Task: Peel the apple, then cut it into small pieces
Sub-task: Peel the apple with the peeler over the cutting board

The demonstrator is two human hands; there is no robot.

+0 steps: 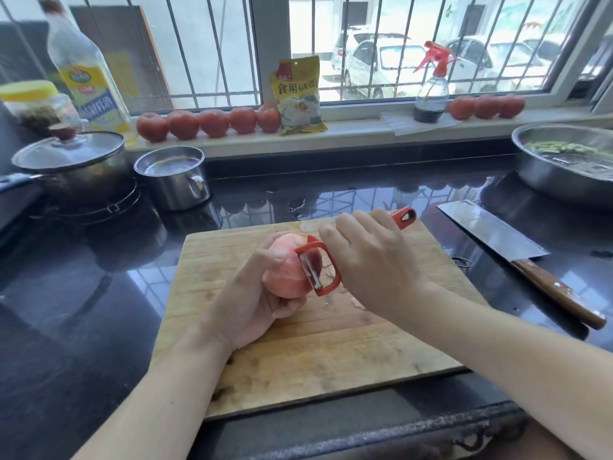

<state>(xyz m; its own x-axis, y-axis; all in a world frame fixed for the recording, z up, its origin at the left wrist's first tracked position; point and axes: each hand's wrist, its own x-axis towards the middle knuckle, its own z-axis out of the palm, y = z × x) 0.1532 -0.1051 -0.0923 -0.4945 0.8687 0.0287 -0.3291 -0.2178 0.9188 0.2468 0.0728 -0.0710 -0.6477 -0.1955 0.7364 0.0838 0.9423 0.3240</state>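
A: Where is the round pink-red apple (285,275) held?

B: It is gripped in the left hand (247,302), just above the pale wooden cutting board (331,353) that is laid on the dark glossy counter (83,293). The fingers are curled round its far and under side, and the thumb is pressed on the near side.

A: And the red plastic Y-shaped peeler (320,270)?

B: Its handle is wrapped by the fingers of the right hand (371,260), with the looped end left showing past the knuckles. The steel blade is laid against the right flank of the apple.

A: How far is the peeling judged to have got?

B: Most of the skin seen from here is still on; a few thin scraps of peel (356,303) are seen on the board. Cutting is not yet begun, and the broad steel cleaver with the brown wooden handle (517,257) is left lying on the counter to the right.

A: How is this stroke best done?

B: The blade should be kept flat with light pressure, so only skin is taken. The left thumb should be kept out of the blade's path, and the apple turned a little after each strip
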